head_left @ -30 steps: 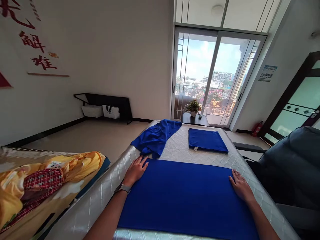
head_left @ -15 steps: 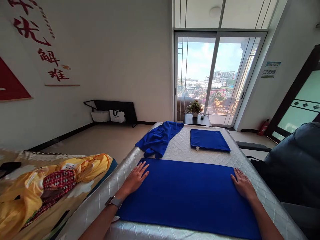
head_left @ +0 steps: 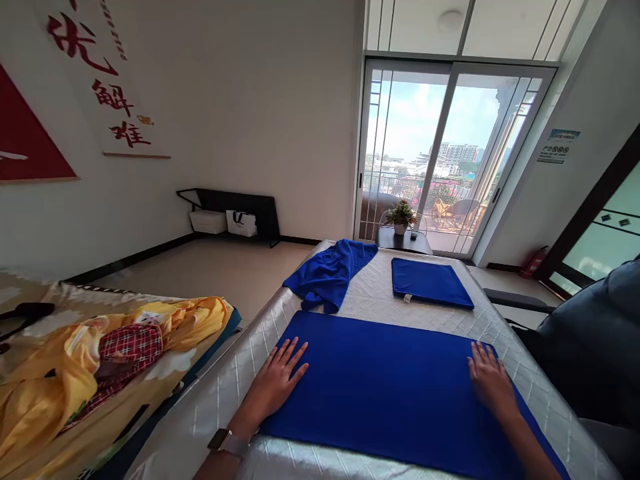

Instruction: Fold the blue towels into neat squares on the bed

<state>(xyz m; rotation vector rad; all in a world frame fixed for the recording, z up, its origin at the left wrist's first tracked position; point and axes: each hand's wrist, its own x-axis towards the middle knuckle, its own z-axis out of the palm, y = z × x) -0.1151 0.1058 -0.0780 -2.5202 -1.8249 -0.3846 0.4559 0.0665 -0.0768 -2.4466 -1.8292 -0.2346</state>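
A: What's the biggest thing under the hands?
B: A pale quilted mattress [head_left: 367, 283].

A: And on it?
B: A large blue cloth [head_left: 380, 393], spread flat across the near part, between the person's arms. Beyond it, toward the glass doors, a rumpled blue cloth [head_left: 334, 277] lies at the left and a folded blue cloth [head_left: 431, 283] at the right, apart from each other.

A: The hands?
B: Both palm down, fingers extended, grasping nothing. The left hand [head_left: 277, 379] rests at the large cloth's left edge, the right hand [head_left: 493, 381] near its far right corner.

A: Anything smaller?
B: A watch [head_left: 226, 441] on the left wrist, and a white tag [head_left: 407, 298] on the folded cloth's near edge.
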